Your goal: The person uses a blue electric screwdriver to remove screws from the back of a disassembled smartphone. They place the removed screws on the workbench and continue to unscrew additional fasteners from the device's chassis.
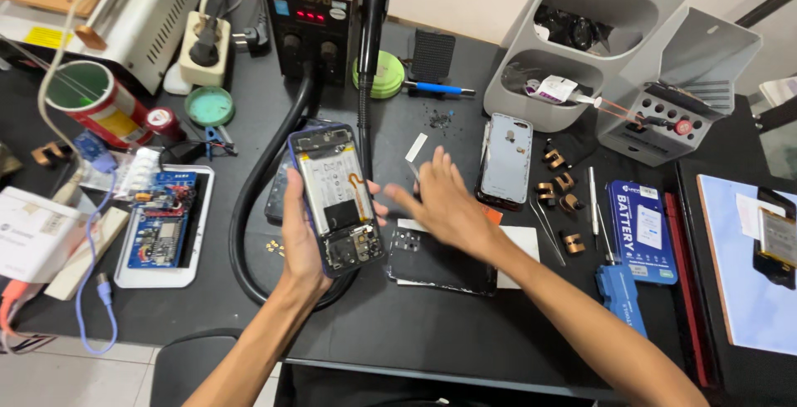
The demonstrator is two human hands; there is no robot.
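Phone (pixel 339 199), opened, stands tilted in the left hand (pixel 300 233) above the middle of the dark surface (pixel 432 332), a little toward its near edge. Its back cover is off: the silver battery, an orange flex strip and the boards at the lower end lie bare, so the opening looks done and, by my judgement, the inner work and the closing are left. Left fingers wrap the phone's edge from behind, thumb on the near side. The right hand (pixel 444 208) hovers just beside the phone with fingers spread and thumb reaching toward it; it appears to pinch nothing.

Under the right hand lies a black panel (pixel 440 266) on white sheets. A grey-blue back cover (pixel 506 158) lies farther right, near some small brown clips (pixel 558 187). A blue battery box (pixel 643 229) and a blue tool (pixel 621 299) sit toward the right edge. A black hose (pixel 257 199) loops from the hot-air station (pixel 311 21) at the far edge around the left hand. A white tray with a blue circuit board (pixel 162 224) lies left.

Open room shows mainly along the near edge; left, right and far sides are crowded.
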